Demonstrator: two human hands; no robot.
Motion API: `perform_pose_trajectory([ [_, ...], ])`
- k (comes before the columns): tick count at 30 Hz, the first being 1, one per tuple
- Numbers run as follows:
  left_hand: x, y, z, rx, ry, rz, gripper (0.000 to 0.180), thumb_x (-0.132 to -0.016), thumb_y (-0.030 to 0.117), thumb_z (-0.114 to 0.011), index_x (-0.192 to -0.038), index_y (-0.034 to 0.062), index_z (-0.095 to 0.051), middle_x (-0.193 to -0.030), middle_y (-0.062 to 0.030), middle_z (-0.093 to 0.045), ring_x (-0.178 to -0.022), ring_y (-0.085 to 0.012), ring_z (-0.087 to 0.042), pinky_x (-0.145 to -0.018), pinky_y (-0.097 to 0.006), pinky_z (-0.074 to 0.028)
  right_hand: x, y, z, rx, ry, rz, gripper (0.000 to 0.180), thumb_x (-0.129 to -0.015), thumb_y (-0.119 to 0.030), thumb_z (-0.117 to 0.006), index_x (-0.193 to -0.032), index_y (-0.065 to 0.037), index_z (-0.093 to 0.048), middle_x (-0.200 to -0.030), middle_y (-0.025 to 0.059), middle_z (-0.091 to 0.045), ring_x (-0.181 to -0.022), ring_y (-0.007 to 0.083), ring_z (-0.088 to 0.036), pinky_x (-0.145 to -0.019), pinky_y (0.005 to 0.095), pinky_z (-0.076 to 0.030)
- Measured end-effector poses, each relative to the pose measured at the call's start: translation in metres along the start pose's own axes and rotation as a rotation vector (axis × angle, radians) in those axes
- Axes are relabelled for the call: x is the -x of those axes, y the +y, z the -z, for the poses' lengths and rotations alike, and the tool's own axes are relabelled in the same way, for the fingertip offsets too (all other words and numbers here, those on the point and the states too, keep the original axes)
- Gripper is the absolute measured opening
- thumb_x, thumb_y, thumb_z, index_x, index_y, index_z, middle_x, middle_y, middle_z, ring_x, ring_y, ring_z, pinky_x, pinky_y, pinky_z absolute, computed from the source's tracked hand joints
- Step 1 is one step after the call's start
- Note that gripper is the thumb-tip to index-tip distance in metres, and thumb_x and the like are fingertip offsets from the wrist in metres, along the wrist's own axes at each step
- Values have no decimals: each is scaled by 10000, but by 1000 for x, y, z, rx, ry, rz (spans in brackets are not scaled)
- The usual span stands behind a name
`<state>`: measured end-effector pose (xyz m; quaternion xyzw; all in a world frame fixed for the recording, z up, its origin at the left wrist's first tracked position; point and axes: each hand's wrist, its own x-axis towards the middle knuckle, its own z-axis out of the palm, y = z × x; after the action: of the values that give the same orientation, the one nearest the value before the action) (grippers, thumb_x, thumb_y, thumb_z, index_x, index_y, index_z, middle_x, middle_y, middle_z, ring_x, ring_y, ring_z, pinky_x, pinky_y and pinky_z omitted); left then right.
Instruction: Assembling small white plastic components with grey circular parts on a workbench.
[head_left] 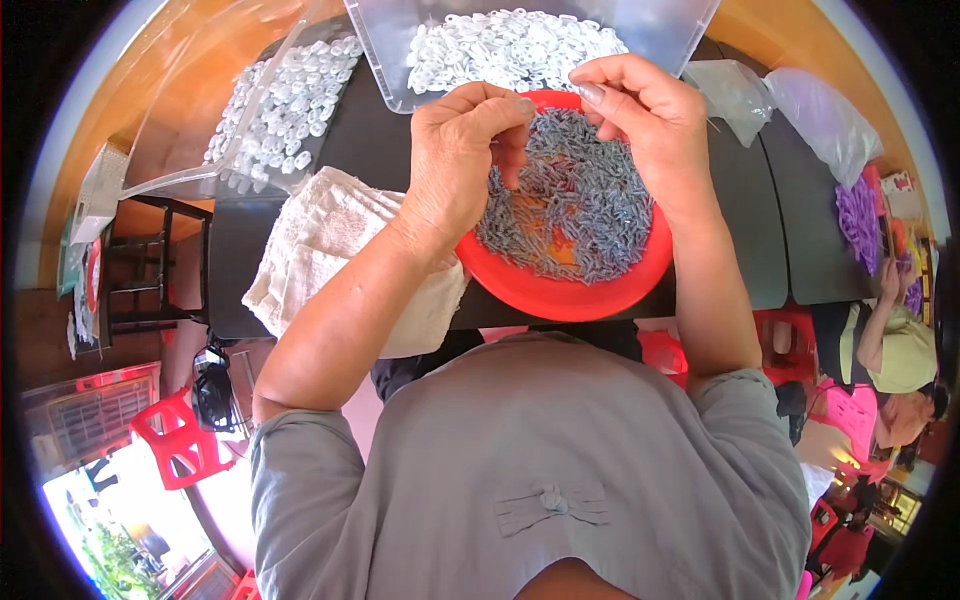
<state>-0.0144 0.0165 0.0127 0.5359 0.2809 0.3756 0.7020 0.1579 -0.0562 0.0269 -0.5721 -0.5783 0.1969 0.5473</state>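
Note:
A round red basin (565, 303) stands before me, holding a heap of small grey screw-like pieces (590, 220). Over its far left rim is my left hand (455, 150), thumb and fingertips pinched together. Across from it my right hand (655, 125) is raised above the far right rim, its thumb pressed to the index finger. Whatever sits in either pinch is too small to make out. Just beyond both hands, a transparent plastic bin (385, 70) contains many small white plastic pieces (510, 45).
A folded whitish cloth (320, 235) lies left of the basin on the dark table (745, 225). Farther left, a transparent container (165, 185) borders more white pieces (290, 105). Plastic bags (825, 115) and a purple bundle (857, 225) are at right, near another person (900, 345).

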Motion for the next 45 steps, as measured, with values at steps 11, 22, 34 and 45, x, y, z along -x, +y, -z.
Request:
perform_pose_trajectory([
  [11, 4, 3, -4, 20, -1, -28, 174, -897, 146, -623, -898, -28, -612, -739, -63, -605, -571, -125, -544, -503, -254, -436, -2, -11, -5, -340, -83, -172, 234, -888, -24, -593, -1107, 38, -645, -899, 83, -674, -759, 133, -638, -569, 211, -454],
  [22, 6, 0, -4, -4, -5, -105, 159, -901, 137, -634, -905, -22, -621, -731, -54, -613, -574, -101, -543, -501, -233, -431, 2, -15, -11, -356, -51, -139, 205, -889, -7, -587, -1079, 33, -653, -904, 92, -681, -742, 141, -648, -543, 213, -452],
  [34, 7, -3, -7, 34, 9, -143, 179, -894, 143, -648, -881, -33, -619, -673, -39, -597, -542, -67, -517, -455, -206, -422, 4, -11, -15, -337, -61, -130, 198, -898, -21, -590, -1076, 29, -663, -919, 82, -688, -769, 127, -646, -549, 212, -463],
  [45, 7, -4, -6, 44, -22, -121, 165, -913, 136, -631, -908, -29, -626, -736, -58, -615, -604, -110, -556, -521, -244, -450, 4, -11, -15, -342, -74, -141, 198, -911, -45, -587, -1074, 39, -660, -914, 76, -681, -791, 129, -639, -589, 227, -475],
])
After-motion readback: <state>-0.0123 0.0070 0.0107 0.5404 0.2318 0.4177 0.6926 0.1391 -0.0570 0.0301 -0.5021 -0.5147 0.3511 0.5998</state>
